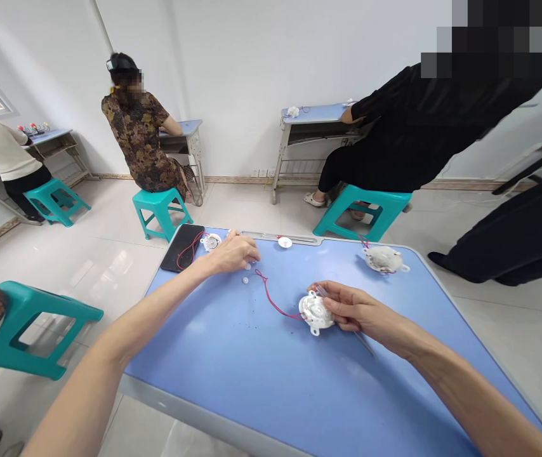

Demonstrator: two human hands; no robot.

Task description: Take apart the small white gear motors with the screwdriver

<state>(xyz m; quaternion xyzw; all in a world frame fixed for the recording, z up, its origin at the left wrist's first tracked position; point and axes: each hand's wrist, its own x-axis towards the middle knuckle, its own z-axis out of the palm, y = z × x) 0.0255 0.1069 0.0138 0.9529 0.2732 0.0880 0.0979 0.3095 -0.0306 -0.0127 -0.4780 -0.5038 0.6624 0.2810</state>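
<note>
My right hand (pixel 350 308) grips a white round plastic part (pixel 316 312) with small lugs at its rim. A thin metal tool (pixel 365 344) is also in that hand, its slim length sticking out below the fingers. Red wires (pixel 273 303) run from the part leftward over the blue table (pixel 252 374). At the far left of the tabletop, my left hand (pixel 233 252) has its fingers bent down and drawn together; whatever they hold is hidden. Close by its fingertips lie small whitish discs (pixel 245 280).
A black phone (pixel 181 247) and another wired white part (pixel 211 242) lie at the far left. A small white cap (pixel 285 242) sits by the back groove; another wired part (pixel 385 259) is at the back right. Several people sit on green stools (pixel 159 206) beyond.
</note>
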